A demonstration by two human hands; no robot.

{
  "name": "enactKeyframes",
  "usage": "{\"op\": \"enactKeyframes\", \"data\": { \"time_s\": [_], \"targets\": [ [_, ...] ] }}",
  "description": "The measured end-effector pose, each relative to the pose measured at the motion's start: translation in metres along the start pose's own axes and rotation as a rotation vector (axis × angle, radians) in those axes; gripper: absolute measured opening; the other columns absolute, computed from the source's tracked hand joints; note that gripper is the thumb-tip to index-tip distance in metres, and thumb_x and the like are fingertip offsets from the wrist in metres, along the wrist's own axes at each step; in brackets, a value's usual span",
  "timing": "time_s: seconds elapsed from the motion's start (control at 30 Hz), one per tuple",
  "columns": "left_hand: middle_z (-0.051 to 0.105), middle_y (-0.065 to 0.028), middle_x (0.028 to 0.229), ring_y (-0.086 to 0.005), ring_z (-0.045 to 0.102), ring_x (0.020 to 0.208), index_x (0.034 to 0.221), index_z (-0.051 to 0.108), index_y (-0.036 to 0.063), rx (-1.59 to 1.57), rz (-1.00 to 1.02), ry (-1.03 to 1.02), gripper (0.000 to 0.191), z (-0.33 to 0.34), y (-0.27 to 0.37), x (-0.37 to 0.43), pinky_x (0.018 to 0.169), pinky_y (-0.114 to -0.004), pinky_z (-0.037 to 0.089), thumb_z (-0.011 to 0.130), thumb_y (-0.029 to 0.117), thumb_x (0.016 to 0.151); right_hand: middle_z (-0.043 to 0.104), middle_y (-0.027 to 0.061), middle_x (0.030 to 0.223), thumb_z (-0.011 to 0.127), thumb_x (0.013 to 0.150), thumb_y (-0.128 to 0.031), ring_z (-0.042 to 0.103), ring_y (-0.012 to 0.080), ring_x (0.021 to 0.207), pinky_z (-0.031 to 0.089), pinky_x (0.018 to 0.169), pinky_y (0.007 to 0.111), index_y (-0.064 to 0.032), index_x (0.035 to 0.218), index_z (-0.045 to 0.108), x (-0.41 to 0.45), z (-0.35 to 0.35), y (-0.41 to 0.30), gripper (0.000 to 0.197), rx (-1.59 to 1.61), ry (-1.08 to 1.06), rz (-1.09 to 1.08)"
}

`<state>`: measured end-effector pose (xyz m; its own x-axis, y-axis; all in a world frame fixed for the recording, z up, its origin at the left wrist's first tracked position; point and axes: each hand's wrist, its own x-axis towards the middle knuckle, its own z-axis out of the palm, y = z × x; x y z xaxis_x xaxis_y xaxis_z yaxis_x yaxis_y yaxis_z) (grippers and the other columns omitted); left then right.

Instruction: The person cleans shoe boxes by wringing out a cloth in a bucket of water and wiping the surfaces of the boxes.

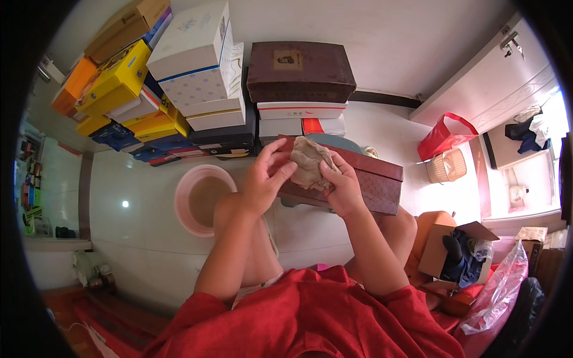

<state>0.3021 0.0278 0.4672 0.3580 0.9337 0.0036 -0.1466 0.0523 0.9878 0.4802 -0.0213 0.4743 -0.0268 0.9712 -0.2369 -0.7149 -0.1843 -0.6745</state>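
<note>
A crumpled greyish-beige cloth (310, 162) is held up over a dark red-brown lidded box (374, 185). My right hand (345, 184) grips the cloth's right side, thumb on top. At its left edge is my left hand (264, 181), with the fingers spread and the thumb tip against the fabric; whether it pinches the cloth is unclear. The box lies tilted in front of my knees, partly covered by the cloth and my right hand. Behind it shows part of a rounded blue-grey object (333, 142).
Left of my knee stands a pink basin (181, 201) of cloudy water. Stacked shoe boxes (197, 80) and a large brown box (304, 74) line the wall. To the right are a red bag (445, 136), a wicker basket (447, 165) and an open carton (436, 250) of dark items.
</note>
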Motion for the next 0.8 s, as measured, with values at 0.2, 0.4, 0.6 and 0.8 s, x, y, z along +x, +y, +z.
{"op": "enactKeyframes", "data": {
  "time_s": [0.2,0.4,0.6,0.8],
  "targets": [
    [0.067,-0.0056,0.095,-0.0086,0.060,0.079,0.138,0.043,0.0075,0.208,-0.044,0.006,0.052,0.002,-0.001,-0.011,0.074,-0.022,0.049,0.062,-0.002,0.090,0.061,0.0139,0.117,0.058,0.085,0.004,0.064,0.0253,0.100,0.050,0.087,0.033,-0.0012,0.123,0.056,0.007,-0.007,0.017,0.039,-1.083,0.232,-0.571],
    [0.069,-0.0139,0.103,-0.0219,0.066,0.091,0.135,0.046,0.0057,0.451,0.226,0.144,0.047,-0.014,-0.002,0.003,0.080,-0.032,0.051,0.050,-0.007,0.090,0.054,0.0148,0.129,0.056,0.084,0.001,0.050,0.0343,0.120,0.042,0.099,0.043,-0.0069,0.118,0.063,0.032,0.000,0.027,0.035,-1.459,0.177,-0.778],
    [0.060,-0.0188,0.127,-0.0325,0.056,0.121,0.135,0.049,0.0038,0.597,0.104,0.177,0.047,-0.037,-0.034,0.008,0.101,-0.037,0.042,0.049,-0.002,0.088,0.044,0.0082,0.145,0.056,0.090,-0.018,0.034,0.0359,0.136,0.026,0.110,0.056,-0.0156,0.136,0.053,0.039,0.013,0.042,0.046,-1.964,-0.012,-0.826],
    [0.048,-0.0199,0.141,-0.0254,0.045,0.133,0.142,0.039,-0.0019,0.120,0.089,0.180,0.050,-0.031,-0.062,0.013,0.111,-0.034,0.030,0.045,-0.001,0.093,0.044,0.0070,0.146,0.060,0.090,-0.035,0.032,0.0370,0.137,0.025,0.110,0.057,-0.0168,0.136,0.053,0.046,0.012,0.050,0.050,-1.956,0.010,-0.826]
  ]
}}
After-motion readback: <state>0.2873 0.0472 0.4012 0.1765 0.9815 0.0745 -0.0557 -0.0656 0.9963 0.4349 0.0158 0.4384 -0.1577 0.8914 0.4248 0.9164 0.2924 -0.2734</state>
